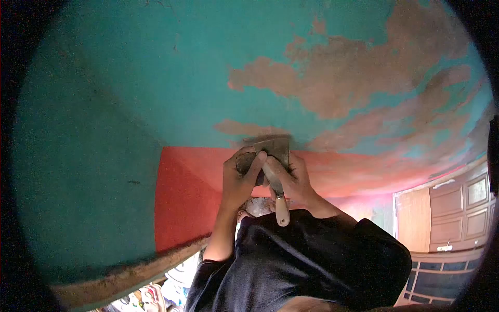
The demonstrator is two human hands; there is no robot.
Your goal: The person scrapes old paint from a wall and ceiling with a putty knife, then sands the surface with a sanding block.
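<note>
Before a teal-and-red wall [187, 93], the left hand [240, 174] clasps a dark-grey piece [245, 163], the right hand [292, 178] pinching a grey metal scraper [278, 147], likely light, stiff, best held by its pale handle [282, 210].

Pale-handled scraper [279, 187] and dark flat piece [246, 164] between both hands [239, 177] [295, 179], near a teal and red wall [197, 93].

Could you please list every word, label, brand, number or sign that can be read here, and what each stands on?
There is no readable text.
Putty knife handle: no lettering visible.
Painted wall: patches and marks, no words or numbers.
Brown panelled door: no sign visible.
Items at lower left: too small and blurred to tell whether any carry print.
</note>
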